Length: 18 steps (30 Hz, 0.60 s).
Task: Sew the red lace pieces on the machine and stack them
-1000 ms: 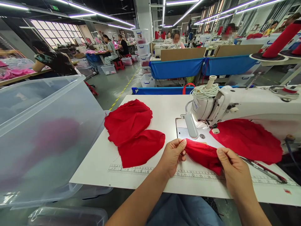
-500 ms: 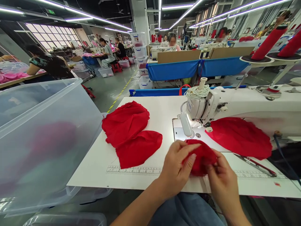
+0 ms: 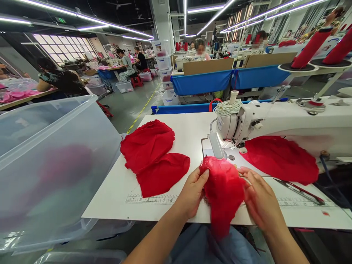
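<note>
A red fabric piece (image 3: 224, 190) hangs, partly blurred, over the table's front edge, its lower end above my lap. My left hand (image 3: 194, 192) pinches its upper left edge between thumb and fingers. At the right edge, the fingers of my right hand (image 3: 260, 196) are closed on the cloth, though some fingertips are hidden. Just beyond my hands stands a white sewing machine (image 3: 280, 119), its needle area lit. Another red fabric piece (image 3: 283, 157) lies under the machine's arm. Two joined-looking red pieces (image 3: 154, 157) lie flat to the left.
Tweezers or slim snips (image 3: 301, 192) lie at the right on the white table (image 3: 110, 205), which has a printed ruler (image 3: 151, 199) along its front. A large translucent bin (image 3: 63, 176) stands at the left. Red thread cones (image 3: 310, 49) rise behind the machine. Other people sit further off.
The red piece between my hands has been opened out from a bunched shape and now hangs down. My left hand has moved slightly left, to its upper left edge.
</note>
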### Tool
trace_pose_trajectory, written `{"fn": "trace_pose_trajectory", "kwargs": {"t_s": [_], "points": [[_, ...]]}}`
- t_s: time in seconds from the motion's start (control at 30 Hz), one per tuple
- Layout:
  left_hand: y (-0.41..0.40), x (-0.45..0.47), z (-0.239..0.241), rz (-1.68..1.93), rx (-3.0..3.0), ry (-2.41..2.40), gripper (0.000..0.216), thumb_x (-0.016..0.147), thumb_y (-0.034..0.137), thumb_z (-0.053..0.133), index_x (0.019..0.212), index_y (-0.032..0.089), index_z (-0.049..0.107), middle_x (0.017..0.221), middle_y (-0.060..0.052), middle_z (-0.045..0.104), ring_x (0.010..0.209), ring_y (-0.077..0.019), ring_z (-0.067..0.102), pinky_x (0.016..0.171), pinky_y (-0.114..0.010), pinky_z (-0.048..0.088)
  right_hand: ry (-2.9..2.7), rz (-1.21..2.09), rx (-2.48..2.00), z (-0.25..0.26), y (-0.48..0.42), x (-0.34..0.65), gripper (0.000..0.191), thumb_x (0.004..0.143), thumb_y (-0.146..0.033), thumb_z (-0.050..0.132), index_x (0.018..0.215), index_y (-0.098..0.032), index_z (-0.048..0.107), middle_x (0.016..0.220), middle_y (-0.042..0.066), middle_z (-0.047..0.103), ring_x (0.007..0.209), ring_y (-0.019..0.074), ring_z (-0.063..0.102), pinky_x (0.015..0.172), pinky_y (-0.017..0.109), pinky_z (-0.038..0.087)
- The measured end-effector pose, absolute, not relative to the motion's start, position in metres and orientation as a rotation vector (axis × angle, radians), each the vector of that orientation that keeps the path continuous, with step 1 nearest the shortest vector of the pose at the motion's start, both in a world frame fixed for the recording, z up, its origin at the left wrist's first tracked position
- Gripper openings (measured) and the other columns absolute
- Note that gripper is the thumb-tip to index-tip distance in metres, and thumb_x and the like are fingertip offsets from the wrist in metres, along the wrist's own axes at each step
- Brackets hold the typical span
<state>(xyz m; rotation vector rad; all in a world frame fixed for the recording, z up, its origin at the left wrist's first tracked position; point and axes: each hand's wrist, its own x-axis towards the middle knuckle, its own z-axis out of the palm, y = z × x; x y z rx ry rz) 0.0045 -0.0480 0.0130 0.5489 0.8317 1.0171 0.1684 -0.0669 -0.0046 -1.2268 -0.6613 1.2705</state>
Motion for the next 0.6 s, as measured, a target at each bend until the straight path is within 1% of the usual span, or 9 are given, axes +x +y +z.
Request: {"fn": "trace_pose_trajectory", "kwargs": {"t_s": [0.07, 0.1, 0.17, 0.23, 0.27, 0.33, 0.43, 0.53, 0.6], "points": [[-0.047, 0.006, 0.014, 1.035, 0.53, 0.8, 0.044, 0.065, 0.046, 0.085, 0.096, 0.017, 0.071, 0.091, -0.004, 0.072, 0.085, -0.0167, 0.066, 0.073, -0.024, 0.05, -0.726, 1.232, -1.282, -0.007, -0.065, 0.168, 0.055, 0.071, -0.067, 0.068, 0.102, -0.022, 0.062, 0.104, 0.008, 0.069, 0.089, 0.0235, 0.066, 0.077, 0.033, 0.056], [-0.047, 0.007, 0.015, 1.043, 0.514, 0.781, 0.043, 0.065, 0.045, 0.085, 0.094, 0.017, 0.071, 0.091, -0.005, 0.072, 0.087, -0.0181, 0.066, 0.076, -0.025, 0.051, -0.789, 1.216, -1.332, -0.008, -0.064, 0.167, 0.06, 0.071, -0.069, 0.067, 0.105, -0.02, 0.061, 0.108, 0.011, 0.068, 0.093, 0.0257, 0.066, 0.079, 0.036, 0.055], [-0.047, 0.008, 0.017, 1.074, 0.477, 0.745, 0.04, 0.065, 0.042, 0.086, 0.093, 0.017, 0.071, 0.092, -0.005, 0.073, 0.092, -0.0199, 0.067, 0.082, -0.027, 0.052, -0.947, 1.132, -1.466, -0.012, -0.064, 0.163, 0.073, 0.066, -0.071, 0.068, 0.115, -0.018, 0.056, 0.112, 0.015, 0.067, 0.096, 0.0296, 0.066, 0.079, 0.04, 0.055], [-0.047, 0.009, 0.018, 1.12, 0.453, 0.72, 0.037, 0.067, 0.04, 0.085, 0.092, 0.017, 0.07, 0.092, -0.005, 0.073, 0.095, -0.0206, 0.068, 0.087, -0.029, 0.052, -1.122, 0.961, -1.615, -0.016, -0.064, 0.159, 0.078, 0.063, -0.07, 0.066, 0.12, -0.018, 0.053, 0.112, 0.016, 0.067, 0.096, 0.0316, 0.066, 0.079, 0.043, 0.054], [-0.046, 0.008, 0.019, 1.137, 0.446, 0.713, 0.035, 0.068, 0.038, 0.085, 0.091, 0.017, 0.07, 0.091, -0.005, 0.073, 0.095, -0.0207, 0.068, 0.088, -0.029, 0.052, -1.201, 0.9, -1.658, -0.016, -0.065, 0.159, 0.074, 0.064, -0.068, 0.065, 0.119, -0.019, 0.053, 0.11, 0.015, 0.069, 0.096, 0.032, 0.066, 0.08, 0.045, 0.053], [-0.044, 0.004, 0.02, 1.145, 0.43, 0.711, 0.032, 0.07, 0.036, 0.083, 0.089, 0.015, 0.069, 0.089, -0.005, 0.073, 0.094, -0.0207, 0.068, 0.088, -0.03, 0.053, -1.314, 0.86, -1.685, -0.015, -0.065, 0.163, 0.06, 0.068, -0.062, 0.061, 0.111, -0.02, 0.058, 0.103, 0.012, 0.072, 0.09, 0.0315, 0.067, 0.08, 0.046, 0.052], [-0.038, -0.005, 0.019, 1.186, 0.403, 0.754, 0.028, 0.072, 0.034, 0.082, 0.084, 0.016, 0.066, 0.082, -0.003, 0.072, 0.089, -0.0195, 0.069, 0.085, -0.03, 0.055, -1.277, 0.794, -1.668, -0.013, -0.065, 0.177, 0.046, 0.071, -0.058, 0.058, 0.099, -0.022, 0.064, 0.095, 0.009, 0.074, 0.087, 0.0296, 0.067, 0.077, 0.042, 0.053], [-0.031, -0.012, 0.015, 1.276, 0.421, 0.809, 0.03, 0.068, 0.035, 0.085, 0.081, 0.017, 0.064, 0.076, 0.0, 0.07, 0.085, -0.018, 0.069, 0.082, -0.028, 0.055, -1.102, 0.709, -1.624, -0.014, -0.067, 0.19, 0.043, 0.072, -0.056, 0.062, 0.097, -0.022, 0.068, 0.101, 0.008, 0.073, 0.093, 0.0279, 0.066, 0.081, 0.038, 0.053], [-0.03, -0.014, 0.013, 1.255, 0.451, 0.805, 0.032, 0.068, 0.036, 0.085, 0.086, 0.017, 0.067, 0.079, 0.0, 0.071, 0.083, -0.0168, 0.069, 0.08, -0.026, 0.055, -0.993, 0.788, -1.548, -0.017, -0.07, 0.193, 0.043, 0.072, -0.055, 0.066, 0.1, -0.022, 0.068, 0.107, 0.008, 0.072, 0.094, 0.0259, 0.065, 0.08, 0.035, 0.053]]}}
